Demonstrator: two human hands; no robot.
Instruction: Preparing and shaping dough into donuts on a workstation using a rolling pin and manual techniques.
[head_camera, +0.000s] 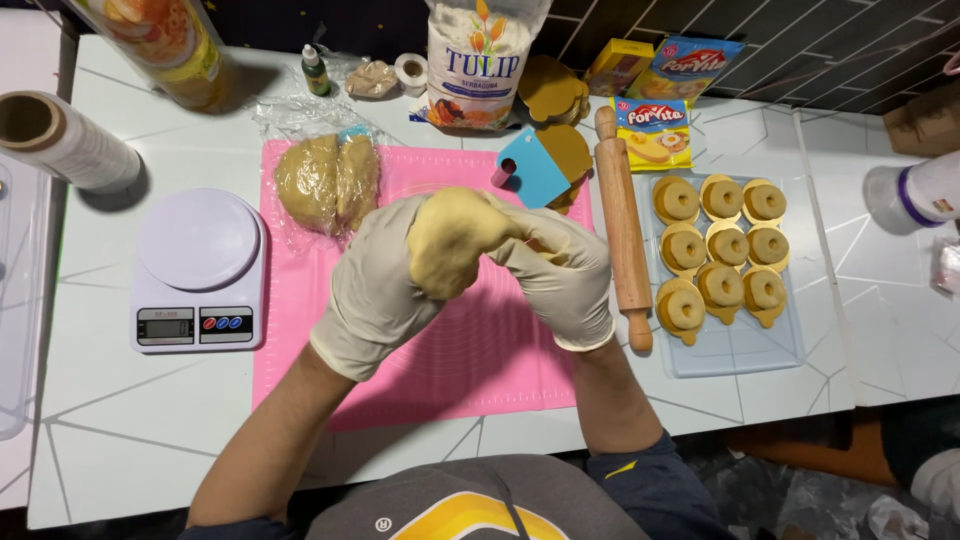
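I stand at a white table (150, 420) veined with thin grey lines, pushed against a dark tiled wall (800, 40); the floor at my feet is dim and cluttered. In the middle of the table lies a pink mat (470, 370), and my arms reach over it. A clear tray (740, 350) to my right holds nine round pastries (722, 250) on gold paper bases. A white kitchen scale (198, 270) sits left of the mat, and farther left a roll of clear film (65, 140). A flour bag (475, 60) stands at the back edge. A wooden rolling pin (623, 225) lies between mat and tray. On the mat's far left corner rests a big lump of dough (328, 183) in plastic wrap, and beside it a blue scraper (533, 168). Both hands wear pale gloves: my left hand (375, 290) and right hand (560, 275) are pressed together around a piece of yellow dough (450, 240), lifted above the mat, fingers curled over it.
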